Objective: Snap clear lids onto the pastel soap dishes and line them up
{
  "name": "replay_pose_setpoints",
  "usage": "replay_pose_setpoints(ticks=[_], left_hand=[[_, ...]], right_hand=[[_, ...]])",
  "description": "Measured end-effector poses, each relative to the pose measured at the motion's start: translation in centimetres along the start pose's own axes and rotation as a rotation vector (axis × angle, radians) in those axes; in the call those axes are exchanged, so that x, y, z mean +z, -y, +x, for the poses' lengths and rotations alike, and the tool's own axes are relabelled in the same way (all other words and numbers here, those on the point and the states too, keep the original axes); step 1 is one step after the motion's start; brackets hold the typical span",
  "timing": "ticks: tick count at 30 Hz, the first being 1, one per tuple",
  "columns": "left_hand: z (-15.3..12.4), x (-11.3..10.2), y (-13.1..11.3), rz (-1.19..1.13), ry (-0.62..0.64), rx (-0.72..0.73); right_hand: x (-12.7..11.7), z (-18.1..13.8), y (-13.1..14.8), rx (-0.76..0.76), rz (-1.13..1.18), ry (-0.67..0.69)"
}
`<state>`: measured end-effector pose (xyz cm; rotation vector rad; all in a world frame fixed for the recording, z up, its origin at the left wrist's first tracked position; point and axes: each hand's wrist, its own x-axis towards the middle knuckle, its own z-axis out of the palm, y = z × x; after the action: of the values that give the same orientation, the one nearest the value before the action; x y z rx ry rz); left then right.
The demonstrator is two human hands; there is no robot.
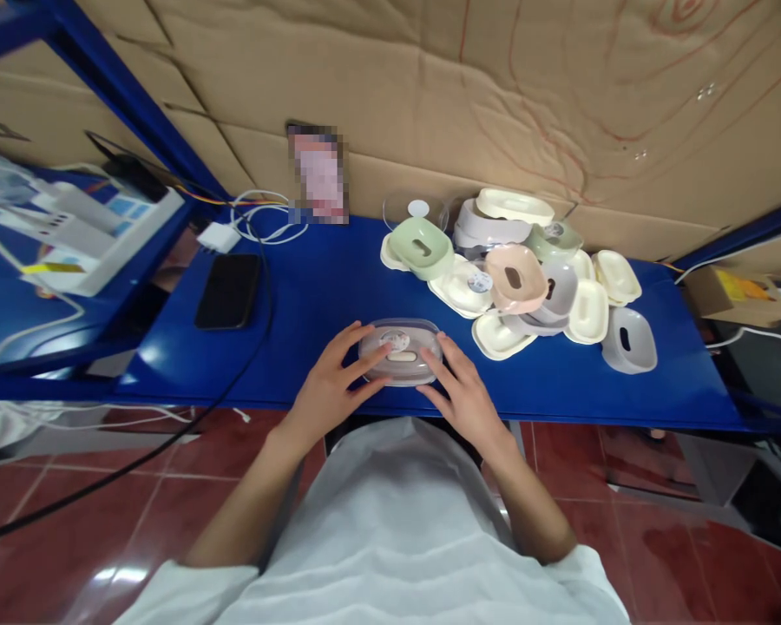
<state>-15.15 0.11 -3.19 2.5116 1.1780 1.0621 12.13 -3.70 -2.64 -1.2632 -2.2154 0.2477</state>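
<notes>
A small grey oval box with a clear lid (400, 351) rests near the front edge of the blue table (325, 286). My left hand (331, 386) grips its left side, fingers curled onto the lid. My right hand (463, 395) holds its right side, fingers pressed against the rim. Both hands are closed on the box.
A heap of pastel oval boxes and lids (521, 273) lies at the back right. A black phone (228, 290) lies at the left, with a white charger and cables (219, 236) behind it. A cardboard wall stands at the back. A white box (84, 239) sits on the left shelf.
</notes>
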Motion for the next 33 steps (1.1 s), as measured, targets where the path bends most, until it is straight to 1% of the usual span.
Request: replay_pose_setpoints(ticks=[3,7,10,13,15,16,17,19,21,22,25,27,28,29,30,31,33], left_hand=[[-0.6,0.0,0.2,-0.067,0.042,0.017],[-0.9,0.0,0.1,-0.126,0.021,-0.003],[-0.8,-0.1,0.1,-0.159,0.016,-0.01],[-0.7,-0.4,-0.1,-0.228,0.065,-0.016],[-0.7,-0.7,-0.2,-0.277,0.101,-0.047],[-0.7,-0.8,-0.3,-0.298,0.108,-0.072],[-0.7,-0.8,-0.3,-0.32,0.105,-0.099],[-0.7,-0.9,-0.4,-0.364,0.084,-0.159],[-0.7,-0.9,-0.4,-0.369,0.068,-0.209],[-0.6,-0.9,-0.4,-0.352,0.071,-0.217],[0.3,-0.9,-0.1,-0.257,0.141,-0.164],[1.9,-0.7,0.2,-0.182,0.194,-0.082],[3.0,-0.6,0.3,-0.138,0.212,-0.039],[4.3,-0.3,0.3,-0.089,0.223,0.002],[5.7,0.1,0.3,-0.043,0.23,0.041],[7.2,0.5,0.3,0.001,0.237,0.069],[10.2,1.5,0.1,0.061,0.251,0.118]], right_hand=[[0.2,-0.5,-0.1,-0.049,-0.036,-0.066],[0.5,-1.1,0.1,-0.047,-0.032,-0.105],[0.3,-0.9,0.0,-0.029,-0.016,-0.085],[-0.1,-0.3,0.1,-0.014,0.028,0.01],[-0.6,-0.2,0.4,-0.025,0.063,0.067],[-0.9,-0.3,0.5,-0.032,0.074,0.073],[-1.5,-0.6,0.5,-0.035,0.076,0.06],[-3.4,-2.0,-0.4,-0.017,0.039,-0.044],[-6.4,-4.4,-3.0,0.045,-0.086,-0.245],[-8.3,-6.0,-5.1,0.101,-0.191,-0.38],[-14.5,-11.3,-13.4,0.338,-0.542,-0.777],[-17.8,-14.3,-19.1,0.588,-0.682,-0.971],[-18.9,-15.4,-21.5,0.727,-0.702,-1.018],[-19.6,-16.2,-23.5,0.814,-0.71,-1.032],[-20.0,-16.8,-25.0,0.855,-0.719,-1.025],[-20.0,-17.0,-26.0,0.858,-0.726,-0.995],[-19.5,-17.0,-27.0,0.788,-0.746,-0.921]])
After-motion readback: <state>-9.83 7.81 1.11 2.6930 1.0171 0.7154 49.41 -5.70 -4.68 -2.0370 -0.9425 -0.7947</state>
